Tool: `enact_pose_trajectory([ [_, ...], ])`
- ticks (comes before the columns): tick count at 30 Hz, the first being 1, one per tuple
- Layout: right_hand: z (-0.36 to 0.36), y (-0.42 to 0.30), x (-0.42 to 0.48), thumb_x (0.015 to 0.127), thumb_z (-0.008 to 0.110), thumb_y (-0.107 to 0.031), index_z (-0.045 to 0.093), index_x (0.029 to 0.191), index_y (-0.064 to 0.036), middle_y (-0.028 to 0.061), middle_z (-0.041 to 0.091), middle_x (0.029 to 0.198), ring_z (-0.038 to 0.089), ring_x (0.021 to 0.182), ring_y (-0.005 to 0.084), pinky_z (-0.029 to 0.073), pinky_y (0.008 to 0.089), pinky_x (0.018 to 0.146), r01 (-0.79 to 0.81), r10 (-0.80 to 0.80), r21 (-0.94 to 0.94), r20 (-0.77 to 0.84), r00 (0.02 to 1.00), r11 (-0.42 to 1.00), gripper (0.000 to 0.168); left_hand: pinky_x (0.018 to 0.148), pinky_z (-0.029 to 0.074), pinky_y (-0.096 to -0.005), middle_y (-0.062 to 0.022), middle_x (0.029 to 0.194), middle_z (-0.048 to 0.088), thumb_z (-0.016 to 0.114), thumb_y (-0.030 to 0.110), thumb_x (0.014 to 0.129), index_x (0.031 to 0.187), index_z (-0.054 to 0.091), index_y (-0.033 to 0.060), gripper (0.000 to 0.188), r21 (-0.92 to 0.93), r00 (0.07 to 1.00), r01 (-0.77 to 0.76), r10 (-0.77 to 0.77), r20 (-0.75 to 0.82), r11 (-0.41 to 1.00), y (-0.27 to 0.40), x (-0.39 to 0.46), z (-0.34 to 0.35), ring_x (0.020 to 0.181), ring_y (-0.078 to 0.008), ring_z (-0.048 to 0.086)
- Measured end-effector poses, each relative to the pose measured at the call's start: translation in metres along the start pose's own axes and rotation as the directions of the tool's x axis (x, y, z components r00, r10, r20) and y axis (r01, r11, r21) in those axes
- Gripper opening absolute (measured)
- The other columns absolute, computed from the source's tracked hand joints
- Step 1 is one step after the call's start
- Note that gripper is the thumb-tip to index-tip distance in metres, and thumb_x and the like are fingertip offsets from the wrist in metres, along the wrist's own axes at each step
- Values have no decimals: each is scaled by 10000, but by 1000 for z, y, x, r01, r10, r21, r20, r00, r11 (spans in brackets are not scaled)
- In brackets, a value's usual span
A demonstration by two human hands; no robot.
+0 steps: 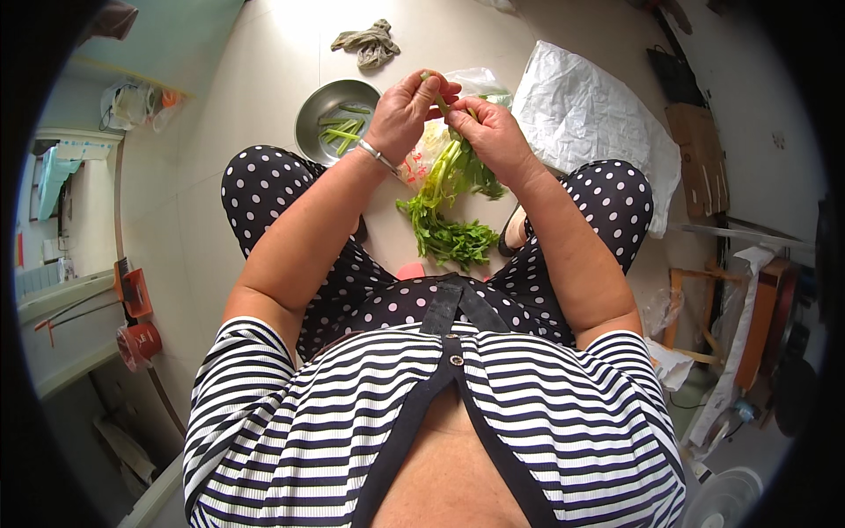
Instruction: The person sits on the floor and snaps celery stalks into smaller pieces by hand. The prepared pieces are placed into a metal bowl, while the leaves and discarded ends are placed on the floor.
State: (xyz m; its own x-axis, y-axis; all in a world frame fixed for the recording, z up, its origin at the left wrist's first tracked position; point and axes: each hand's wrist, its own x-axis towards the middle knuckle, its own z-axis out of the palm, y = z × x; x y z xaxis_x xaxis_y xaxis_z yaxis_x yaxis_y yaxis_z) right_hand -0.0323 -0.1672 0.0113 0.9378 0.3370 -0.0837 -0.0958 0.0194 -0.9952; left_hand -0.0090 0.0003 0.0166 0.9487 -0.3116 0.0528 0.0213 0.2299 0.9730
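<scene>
A green celery stalk [441, 103] runs between my two hands above the floor. My left hand [404, 117], with a bangle at its wrist, grips the stalk's upper end. The lower part is pinched in my right hand [494, 135], and leaves hang beneath that hand. Left of my left hand, a round metal basin [315, 105] holds several cut celery pieces [341, 135]. Below my hands, celery leaves [459, 241] lie on the floor between my feet, with pale stems reaching up toward the right hand. A clear plastic bag [422, 158] with red writing is partly hidden behind my hands.
A crumpled grey cloth [370, 45] lies beyond the basin. To the right, a white woven sack [581, 109] is spread on the floor, with cardboard [694, 158] past it. A red bucket [140, 344] and an orange dustpan [137, 294] stand at the left wall.
</scene>
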Motion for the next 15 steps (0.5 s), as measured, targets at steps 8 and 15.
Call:
enact_pose_trajectory([
  [8,-7,-10,-5,918,580,-182,637,905,-35,-60,543,755,452,692,29,385,197,635,-116,120,-80,54,991,990,158,846,554,-377,-94,968,651,461,278,1008,1015,549,50,244,-171,973,97,-129,-190,980,14,14,-34,955,-227,662],
  [15,-22,-9,-13,907,598,-190,639,911,-76,-71,570,751,481,589,4,365,165,496,-292,280,90,124,952,952,121,837,560,-446,-126,928,625,414,200,1016,1048,508,19,206,-244,853,66,-182,-489,967,21,32,-99,900,-278,651],
])
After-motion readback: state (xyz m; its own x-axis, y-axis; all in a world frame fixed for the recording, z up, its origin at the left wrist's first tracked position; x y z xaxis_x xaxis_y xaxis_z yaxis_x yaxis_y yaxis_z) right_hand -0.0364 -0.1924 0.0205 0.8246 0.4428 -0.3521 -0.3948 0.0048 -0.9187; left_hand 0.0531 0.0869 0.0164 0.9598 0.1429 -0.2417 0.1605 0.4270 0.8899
